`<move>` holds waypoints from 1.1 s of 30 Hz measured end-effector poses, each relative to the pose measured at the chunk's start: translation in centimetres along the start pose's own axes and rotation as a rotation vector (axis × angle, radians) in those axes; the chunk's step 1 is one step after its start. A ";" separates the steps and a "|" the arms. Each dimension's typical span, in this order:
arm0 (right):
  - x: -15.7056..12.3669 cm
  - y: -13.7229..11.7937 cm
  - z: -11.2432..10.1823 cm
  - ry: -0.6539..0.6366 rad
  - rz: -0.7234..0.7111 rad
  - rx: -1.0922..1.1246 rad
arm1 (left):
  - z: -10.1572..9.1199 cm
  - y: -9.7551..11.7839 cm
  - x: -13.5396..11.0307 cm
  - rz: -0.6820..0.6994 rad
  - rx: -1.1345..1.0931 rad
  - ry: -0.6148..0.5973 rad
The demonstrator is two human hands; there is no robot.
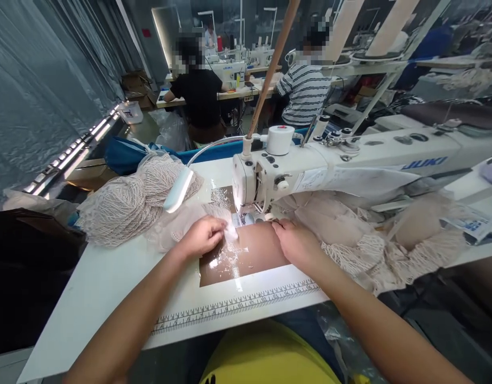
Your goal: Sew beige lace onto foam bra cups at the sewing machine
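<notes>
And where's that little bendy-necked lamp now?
In the head view, the lamp is left of the sewing machine's head, above the left hand in the picture and overlapping the pale fabric bundle.

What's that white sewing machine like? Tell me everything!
The sewing machine is white and hard-looking, its long body marked JUKI in blue. It stands on a white table. A bendy lamp reaches from its top. A pale sheet partly covers its front. The left hand and right hand are near its needle end.

Bright light under my sewing machine (350, 154); glare speckles the brown plate (262, 248) beside my left hand (205, 234); grey curtain (57, 90) dimmer, edges stretched.
</notes>
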State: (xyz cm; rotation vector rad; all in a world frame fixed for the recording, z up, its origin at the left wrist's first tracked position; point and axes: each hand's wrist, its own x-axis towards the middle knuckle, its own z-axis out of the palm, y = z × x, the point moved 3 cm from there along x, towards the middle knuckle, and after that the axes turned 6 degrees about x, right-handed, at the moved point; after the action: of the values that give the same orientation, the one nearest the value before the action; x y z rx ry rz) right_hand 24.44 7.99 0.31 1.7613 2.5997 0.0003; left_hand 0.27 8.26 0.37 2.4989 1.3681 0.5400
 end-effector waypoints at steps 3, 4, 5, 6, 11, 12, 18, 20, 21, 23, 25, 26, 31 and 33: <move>0.1 0.2 0.5 0.027 -0.006 0.029 | -0.9 3.7 -1.6 0.161 -0.165 -0.238; 0.2 0.2 0.7 0.039 -0.008 0.045 | -1.2 4.5 -2.0 0.173 -0.215 -0.277; 0.4 0.2 0.9 0.052 -0.012 0.065 | -1.4 5.0 -2.2 0.151 -0.252 -0.273; 0.6 0.1 1.1 0.068 -0.020 0.091 | -1.6 5.0 -2.2 0.092 -0.268 -0.222; 1.1 -0.3 1.5 0.157 -0.101 0.267 | -1.5 1.0 -2.0 -0.393 -0.304 0.097; 1.0 -0.3 1.5 0.170 -0.120 0.306 | -1.2 0.2 -2.1 -0.455 -0.324 0.092; 0.3 -0.1 1.5 0.214 -0.209 0.548 | -0.2 -0.9 -3.6 -0.589 -0.462 0.017; 0.2 -0.2 1.6 0.219 -0.247 0.613 | -0.2 -0.3 -3.7 -0.592 -0.516 0.010; 0.2 -0.2 1.6 0.219 -0.270 0.645 | -0.1 0.0 -3.7 -0.590 -0.540 0.012; 0.0 -0.4 1.7 0.214 -0.324 0.734 | 0.0 0.6 -3.3 -0.579 -0.589 0.017; 0.0 -0.4 1.6 0.203 -0.366 0.849 | 0.2 1.2 -2.8 -0.554 -0.645 0.008; -0.1 -0.4 1.6 0.198 -0.379 0.902 | 0.3 1.5 -2.5 -0.540 -0.676 -0.007; 0.3 -0.7 1.2 0.151 -0.436 1.047 | 1.2 2.6 -1.2 -0.481 -0.831 -0.142; 0.5 -0.8 0.8 0.115 -0.431 1.098 | 1.5 2.9 -0.7 -0.457 -0.897 -0.195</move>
State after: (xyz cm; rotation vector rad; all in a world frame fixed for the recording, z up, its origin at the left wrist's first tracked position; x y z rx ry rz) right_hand 23.53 8.18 -0.50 1.2065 3.2497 -1.6146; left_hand 2.71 6.06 -0.05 1.4370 1.1913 0.6043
